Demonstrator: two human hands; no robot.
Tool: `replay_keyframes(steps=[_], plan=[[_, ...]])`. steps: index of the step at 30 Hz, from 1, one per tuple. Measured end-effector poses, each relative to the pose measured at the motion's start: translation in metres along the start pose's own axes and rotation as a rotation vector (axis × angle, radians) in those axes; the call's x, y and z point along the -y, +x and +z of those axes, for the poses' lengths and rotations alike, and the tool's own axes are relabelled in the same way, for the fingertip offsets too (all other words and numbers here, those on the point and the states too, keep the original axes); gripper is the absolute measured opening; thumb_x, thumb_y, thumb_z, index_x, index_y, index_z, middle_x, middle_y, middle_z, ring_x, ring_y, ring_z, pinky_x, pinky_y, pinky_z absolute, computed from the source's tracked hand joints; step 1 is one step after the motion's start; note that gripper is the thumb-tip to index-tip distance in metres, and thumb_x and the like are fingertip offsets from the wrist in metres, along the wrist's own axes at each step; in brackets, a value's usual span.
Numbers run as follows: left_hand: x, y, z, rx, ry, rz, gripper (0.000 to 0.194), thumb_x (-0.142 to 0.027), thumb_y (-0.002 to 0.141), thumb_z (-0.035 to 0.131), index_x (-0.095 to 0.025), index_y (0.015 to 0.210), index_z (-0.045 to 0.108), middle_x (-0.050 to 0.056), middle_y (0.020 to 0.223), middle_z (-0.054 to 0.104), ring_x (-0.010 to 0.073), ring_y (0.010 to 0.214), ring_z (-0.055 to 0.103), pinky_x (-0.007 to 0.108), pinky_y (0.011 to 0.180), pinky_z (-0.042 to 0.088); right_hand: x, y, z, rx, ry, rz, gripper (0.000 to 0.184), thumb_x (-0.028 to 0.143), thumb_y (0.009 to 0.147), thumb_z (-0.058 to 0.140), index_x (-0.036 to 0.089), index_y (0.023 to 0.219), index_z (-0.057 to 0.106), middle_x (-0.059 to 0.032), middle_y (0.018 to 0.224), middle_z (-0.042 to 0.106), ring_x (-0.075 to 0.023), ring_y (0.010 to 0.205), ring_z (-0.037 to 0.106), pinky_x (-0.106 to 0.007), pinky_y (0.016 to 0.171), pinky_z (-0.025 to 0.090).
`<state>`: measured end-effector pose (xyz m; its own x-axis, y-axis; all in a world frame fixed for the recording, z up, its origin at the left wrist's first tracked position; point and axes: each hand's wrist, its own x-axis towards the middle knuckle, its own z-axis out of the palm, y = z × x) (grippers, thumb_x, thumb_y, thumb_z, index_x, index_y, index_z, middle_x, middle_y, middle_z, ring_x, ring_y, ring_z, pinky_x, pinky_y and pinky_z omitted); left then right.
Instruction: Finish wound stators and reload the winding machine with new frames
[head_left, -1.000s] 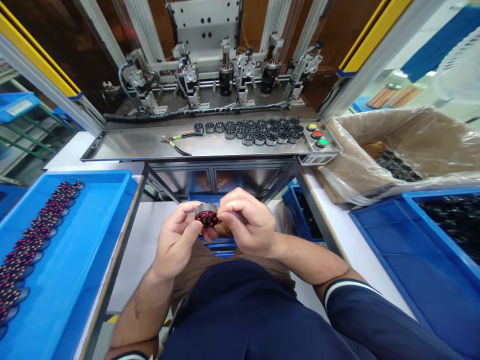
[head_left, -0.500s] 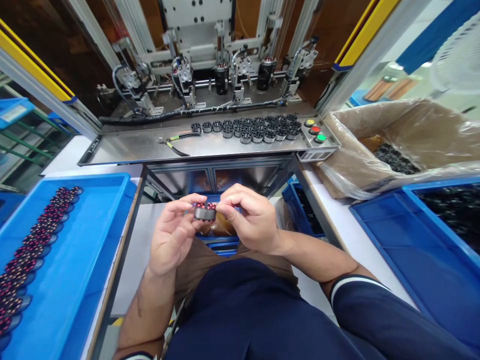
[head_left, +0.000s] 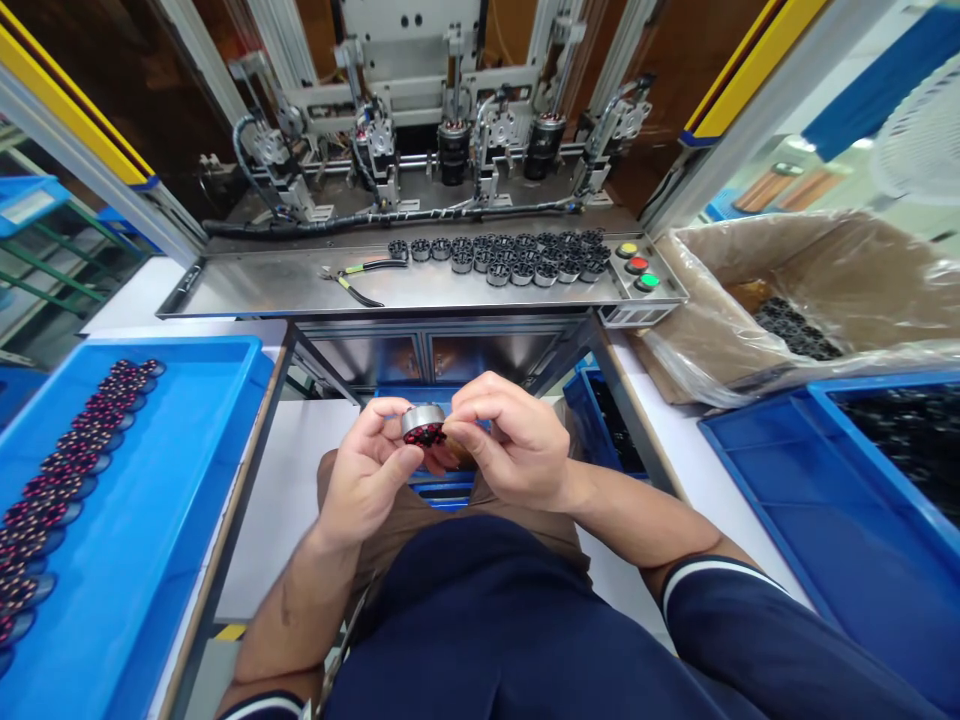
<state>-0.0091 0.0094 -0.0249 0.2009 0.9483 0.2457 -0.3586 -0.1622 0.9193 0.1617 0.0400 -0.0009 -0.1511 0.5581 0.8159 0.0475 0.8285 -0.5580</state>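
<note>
A wound motor stator (head_left: 424,420), a short grey metal ring with red-and-black windings on its lower side, is held above my lap. My left hand (head_left: 367,465) grips it from the left, thumb below and fingers behind. At its right edge, the thumb and forefinger of my right hand (head_left: 514,440) are pinched together against the windings. Whatever lies in that pinch is too small to make out. Beyond my hands, on the metal ledge, several black-and-grey stator cores (head_left: 517,258) stand in rows beside cutting pliers (head_left: 356,278) with green-and-black handles.
A blue tray (head_left: 161,500) on the left holds several wound stators (head_left: 75,455). Machine fixtures (head_left: 454,150) rise behind the ledge, with coloured push buttons (head_left: 637,265) at its right end. Right are a plastic-lined carton (head_left: 720,290) and blue bins (head_left: 787,480) with black parts.
The stator has tipped over, so its windings now face down towards me rather than up. Both hands have shifted slightly right, my right hand still pinching at its edge.
</note>
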Motion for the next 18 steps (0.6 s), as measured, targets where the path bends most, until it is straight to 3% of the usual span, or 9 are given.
replay_keyframes(steps=[3,6,10,13,15,18], plan=[[0.001,0.001,0.003,-0.060,0.107,0.138,0.034,-0.042,0.082,0.077,-0.022,0.106,0.063,0.003,0.091,0.072,0.0141,0.076,0.071,0.025,0.070,0.061,0.004,-0.002,0.001,-0.034,0.015,0.051,0.012,0.009,0.092,0.064,0.016,0.083,0.064,-0.0013,0.074,0.063,-0.0116,0.069,0.061,-0.024,0.063,0.052],[0.001,0.000,0.006,-0.159,0.299,0.322,0.038,-0.033,0.076,0.084,-0.021,0.107,0.065,0.005,0.102,0.072,0.0151,0.088,0.072,0.024,0.076,0.061,0.007,-0.006,0.005,-0.075,0.101,0.176,0.013,0.014,0.092,0.066,0.017,0.079,0.065,-0.0009,0.073,0.063,-0.0118,0.068,0.060,-0.025,0.064,0.052],[-0.001,-0.001,0.004,-0.179,0.516,0.484,0.060,-0.016,0.068,0.089,-0.024,0.122,0.064,0.003,0.103,0.072,0.0153,0.093,0.071,0.026,0.084,0.060,0.007,-0.012,0.011,-0.091,0.524,0.622,0.026,0.034,0.090,0.073,0.016,0.072,0.065,0.0011,0.071,0.059,-0.0082,0.054,0.055,-0.022,0.050,0.047],[-0.003,0.000,-0.001,-0.153,0.665,0.551,0.061,-0.016,0.066,0.090,-0.025,0.122,0.067,0.003,0.102,0.072,0.0174,0.096,0.069,0.030,0.085,0.059,0.005,-0.014,0.015,-0.084,0.787,0.936,0.039,0.047,0.079,0.082,0.016,0.066,0.062,0.0031,0.064,0.058,-0.0059,0.048,0.051,-0.019,0.046,0.042],[-0.004,0.001,-0.004,-0.142,0.731,0.570,0.058,-0.018,0.067,0.089,-0.025,0.120,0.068,0.003,0.103,0.072,0.0187,0.096,0.068,0.031,0.083,0.058,0.004,-0.015,0.016,-0.090,0.847,1.062,0.043,0.050,0.072,0.086,0.015,0.064,0.062,0.0038,0.059,0.058,-0.0051,0.046,0.049,-0.017,0.045,0.039],[-0.004,0.001,-0.009,-0.123,0.754,0.546,0.054,-0.019,0.072,0.086,-0.025,0.122,0.068,0.004,0.105,0.071,0.0187,0.095,0.068,0.031,0.081,0.058,0.004,-0.014,0.018,-0.092,0.881,1.131,0.043,0.049,0.069,0.088,0.014,0.065,0.063,0.0043,0.054,0.057,-0.0047,0.045,0.048,-0.016,0.045,0.038]])
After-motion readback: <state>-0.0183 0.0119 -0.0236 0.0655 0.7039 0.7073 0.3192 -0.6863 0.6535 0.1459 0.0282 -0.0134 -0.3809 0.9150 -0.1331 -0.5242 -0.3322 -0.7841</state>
